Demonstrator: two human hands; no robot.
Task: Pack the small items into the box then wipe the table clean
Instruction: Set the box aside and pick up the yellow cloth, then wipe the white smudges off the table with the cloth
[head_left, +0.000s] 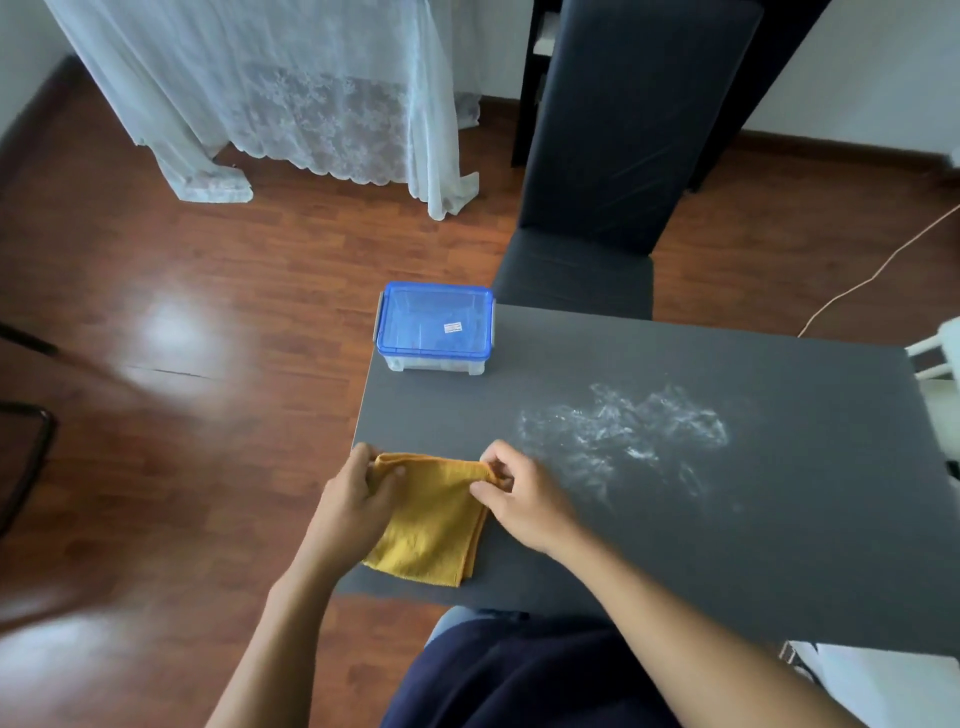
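Observation:
A folded yellow cloth (431, 525) lies at the near left corner of the dark grey table (675, 561). My left hand (358, 504) pinches the cloth's far left corner, and my right hand (519, 499) pinches its far right corner. A clear plastic box (435, 327) with a blue lid clipped on stands at the table's far left corner. A smear of white powder (623, 431) covers the middle of the table, to the right of my right hand.
A dark upholstered chair (597, 208) stands against the table's far edge. White furniture (940, 353) sits off the right edge, and a white object (852, 670) at the near right. Wooden floor and a lace curtain (291, 93) lie to the left.

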